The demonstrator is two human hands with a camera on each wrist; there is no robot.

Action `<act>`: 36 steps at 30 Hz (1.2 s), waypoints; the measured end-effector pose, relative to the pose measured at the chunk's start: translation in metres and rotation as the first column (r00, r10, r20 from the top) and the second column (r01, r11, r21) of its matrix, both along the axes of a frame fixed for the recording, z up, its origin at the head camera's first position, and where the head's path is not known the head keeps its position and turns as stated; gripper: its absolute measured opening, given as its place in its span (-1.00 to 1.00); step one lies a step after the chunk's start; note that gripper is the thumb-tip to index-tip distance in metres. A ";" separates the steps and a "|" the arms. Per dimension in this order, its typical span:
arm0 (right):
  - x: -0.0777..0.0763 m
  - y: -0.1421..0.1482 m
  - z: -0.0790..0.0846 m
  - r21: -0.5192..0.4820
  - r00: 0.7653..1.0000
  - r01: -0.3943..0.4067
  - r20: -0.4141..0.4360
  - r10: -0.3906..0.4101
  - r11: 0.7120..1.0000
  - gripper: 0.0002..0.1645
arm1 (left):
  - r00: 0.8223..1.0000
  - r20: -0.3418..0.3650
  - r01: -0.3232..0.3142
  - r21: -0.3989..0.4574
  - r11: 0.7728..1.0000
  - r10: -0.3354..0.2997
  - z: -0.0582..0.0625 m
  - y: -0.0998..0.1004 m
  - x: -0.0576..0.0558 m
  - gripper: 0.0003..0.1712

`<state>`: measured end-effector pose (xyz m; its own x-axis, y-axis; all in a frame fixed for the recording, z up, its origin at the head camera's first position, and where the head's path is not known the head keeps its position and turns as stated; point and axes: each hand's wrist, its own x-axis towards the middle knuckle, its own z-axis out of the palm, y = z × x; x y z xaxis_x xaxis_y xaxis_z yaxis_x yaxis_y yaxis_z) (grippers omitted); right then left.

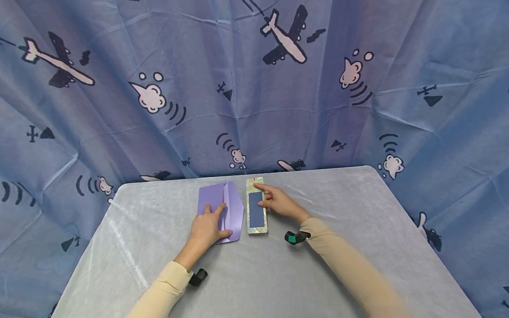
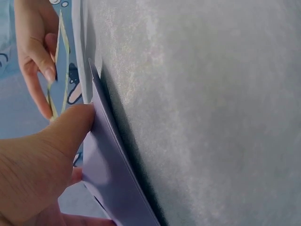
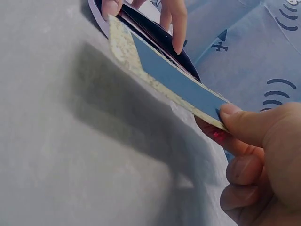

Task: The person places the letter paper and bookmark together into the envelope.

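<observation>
A purple envelope is under my left hand on the table, its pointed flap unfolded to the right. The thumb and fingers grip it from opposite sides, and in the right wrist view its mouth gapes around a dark inside. My right hand pinches a long bookmark-like card, with a blue panel and a patterned yellow-green border, between thumb and index finger. In the right wrist view the card is raised off the table, tilted, its far end near the envelope's mouth. Part of the envelope is hidden beneath the left hand.
A pale grey cloth covers the table. Behind it hangs a blue curtain printed with planes and clouds, close to the table's back edge. Black bands are worn on both wrists, over beige sleeves.
</observation>
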<state>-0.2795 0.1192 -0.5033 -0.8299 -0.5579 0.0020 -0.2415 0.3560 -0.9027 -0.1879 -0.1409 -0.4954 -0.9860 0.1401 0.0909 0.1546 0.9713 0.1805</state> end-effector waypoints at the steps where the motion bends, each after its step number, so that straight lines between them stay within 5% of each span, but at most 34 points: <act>1: 0.000 -0.002 0.000 0.001 1.000 0.003 -0.004 -0.003 1.000 -0.20 | 1.000 0.001 0.000 -0.002 1.000 0.000 0.000 0.000 0.000 0.07; 36: -0.019 -0.052 -0.010 0.141 0.995 0.013 -0.102 0.001 0.990 -0.28 | 1.000 0.016 0.016 0.000 1.000 -0.016 0.001 -0.001 -0.001 0.14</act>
<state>-0.2980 0.0673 -0.5130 -0.8328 -0.5535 0.0081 -0.3267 0.4797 -0.8144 -0.1894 -0.1422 -0.4946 -0.9849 0.1559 0.0754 0.1673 0.9688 0.1826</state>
